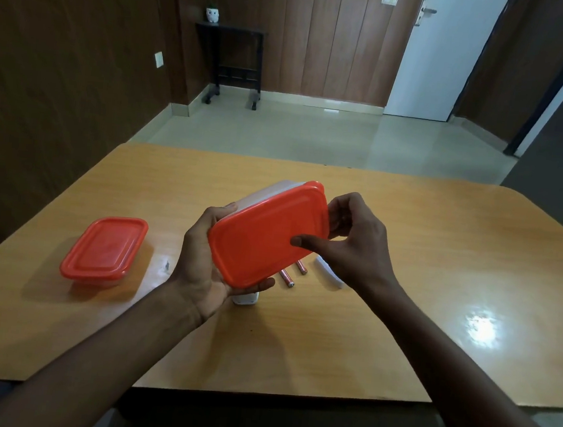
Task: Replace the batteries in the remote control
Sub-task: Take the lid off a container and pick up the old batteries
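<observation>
I hold a clear plastic box with an orange lid [264,235] tilted above the table. My left hand [202,274] cradles its underside. My right hand [349,240] pinches the lid's right edge, thumb on top. Under the box, two copper-coloured batteries [293,274] lie on the wooden table [403,294]. A white remote control [246,298] peeks out below my left palm, mostly hidden. A white strip, perhaps the remote's battery cover [329,274], lies by my right wrist.
A second orange-lidded box [104,251] stands shut on the table at the left. A small dark speck [167,265] lies near it. Beyond the table are a tiled floor, a black side table [236,61] and a white door [440,53].
</observation>
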{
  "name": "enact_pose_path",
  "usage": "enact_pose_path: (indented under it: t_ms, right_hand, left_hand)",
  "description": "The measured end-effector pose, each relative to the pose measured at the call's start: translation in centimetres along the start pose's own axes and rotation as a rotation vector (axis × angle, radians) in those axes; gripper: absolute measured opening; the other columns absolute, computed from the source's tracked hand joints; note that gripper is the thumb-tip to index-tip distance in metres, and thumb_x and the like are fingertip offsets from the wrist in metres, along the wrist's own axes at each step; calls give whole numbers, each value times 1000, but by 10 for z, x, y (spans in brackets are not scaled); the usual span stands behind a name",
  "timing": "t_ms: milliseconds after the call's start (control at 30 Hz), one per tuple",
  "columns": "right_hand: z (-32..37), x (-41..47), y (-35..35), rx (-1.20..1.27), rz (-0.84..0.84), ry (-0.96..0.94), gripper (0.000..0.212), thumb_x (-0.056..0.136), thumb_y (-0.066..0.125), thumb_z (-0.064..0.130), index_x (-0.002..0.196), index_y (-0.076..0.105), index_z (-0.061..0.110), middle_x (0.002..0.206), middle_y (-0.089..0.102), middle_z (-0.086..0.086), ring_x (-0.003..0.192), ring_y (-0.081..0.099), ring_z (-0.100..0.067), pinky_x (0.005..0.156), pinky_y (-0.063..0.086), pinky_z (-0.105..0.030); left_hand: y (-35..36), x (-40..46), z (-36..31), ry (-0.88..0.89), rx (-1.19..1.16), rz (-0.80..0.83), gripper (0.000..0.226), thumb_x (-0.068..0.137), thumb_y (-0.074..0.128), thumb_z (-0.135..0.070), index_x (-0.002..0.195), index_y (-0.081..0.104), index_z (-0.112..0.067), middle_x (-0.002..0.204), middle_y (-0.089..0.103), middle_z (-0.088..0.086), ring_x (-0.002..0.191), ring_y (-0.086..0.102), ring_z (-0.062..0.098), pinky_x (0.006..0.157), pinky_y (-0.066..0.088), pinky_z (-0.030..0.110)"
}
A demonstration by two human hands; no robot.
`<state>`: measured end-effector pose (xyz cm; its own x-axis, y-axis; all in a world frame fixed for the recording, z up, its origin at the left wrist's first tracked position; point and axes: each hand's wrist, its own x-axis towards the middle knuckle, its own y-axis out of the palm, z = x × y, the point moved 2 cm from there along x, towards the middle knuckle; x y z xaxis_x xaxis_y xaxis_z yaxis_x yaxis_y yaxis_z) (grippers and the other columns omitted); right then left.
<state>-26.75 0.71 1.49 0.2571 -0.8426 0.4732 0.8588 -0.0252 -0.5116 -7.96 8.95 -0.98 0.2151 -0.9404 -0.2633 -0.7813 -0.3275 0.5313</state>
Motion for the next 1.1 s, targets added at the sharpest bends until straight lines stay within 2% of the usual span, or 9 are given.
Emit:
enact_pose_path:
  t_ms: [233, 267, 367, 433, 600, 667, 833, 933, 1100]
  right_hand:
    - [8, -5, 3, 32, 89, 71, 52, 68, 91, 26, 101, 51, 18, 87, 55, 12, 76, 51, -2, 62, 42, -8]
    - [10, -6, 2, 117, 147, 100, 50, 71, 90, 22, 106, 54, 18, 92, 59, 12, 81, 56, -5, 67, 47, -10]
    - [19, -9, 1, 393, 293, 158, 52, 77, 84, 9, 122, 61, 19, 111, 69, -1, 102, 68, -21, 82, 61, -37]
    - [25, -10, 1, 518, 322, 144, 45, 80, 80, 6, 121, 67, 20, 112, 73, -4, 103, 70, -23, 85, 60, -40]
    - [26, 0, -16, 661, 102, 64, 31, 81, 61, 8, 102, 74, 27, 102, 74, -6, 89, 65, -14, 75, 54, -22]
    - [15, 6, -25, 465, -38, 9, 33, 83, 50, 9, 106, 71, 18, 106, 69, -14, 88, 59, -14, 72, 49, -21]
    - [-40, 18, -31, -485, -215, -163, 36, 94, 51, 0, 126, 65, 9, 103, 51, -12, 99, 46, -28, 80, 46, -37]
    - [-71, 18, -26, -721, -108, -26, 44, 89, 48, -7, 126, 65, 9, 107, 51, -15, 107, 45, -33, 75, 53, -45]
    - [-105, 14, -17, -928, 335, 165, 35, 84, 43, -5, 106, 70, 3, 115, 57, -17, 112, 51, -37, 83, 52, -43]
  left_hand:
    - [-2, 2, -5, 20, -2, -21, 32, 89, 54, -50, 94, 76, -26, 97, 78, 10, 88, 72, 39, 83, 52, 67]
    - [-2, 3, -7, 22, -19, -20, 33, 90, 53, -50, 96, 76, -27, 97, 78, 8, 87, 72, 35, 83, 54, 61]
    - [-3, 7, -11, 4, -104, -16, 39, 91, 50, -55, 107, 73, -28, 108, 72, 6, 97, 65, 29, 95, 48, 53]
    - [-2, 10, -11, -13, -141, 0, 48, 93, 46, -60, 112, 73, -26, 114, 72, 7, 102, 65, 30, 100, 44, 55]
    - [-2, 14, -9, -86, -250, -53, 61, 85, 58, -64, 127, 63, -20, 133, 57, 21, 118, 59, 47, 95, 44, 72]
    - [-3, 15, -7, -119, -272, -118, 68, 79, 65, -63, 130, 62, -19, 135, 52, 24, 111, 62, 52, 94, 44, 73]
    - [3, 12, 6, -205, -278, -64, 61, 79, 66, -60, 121, 65, -15, 129, 58, 28, 108, 64, 54, 90, 49, 72]
    - [6, 10, 14, -239, -279, -33, 67, 79, 67, -61, 128, 63, -15, 128, 61, 28, 109, 65, 54, 90, 46, 75]
    - [6, 8, 19, -249, -237, 10, 68, 81, 65, -63, 129, 62, -15, 130, 60, 28, 108, 66, 54, 94, 43, 77]
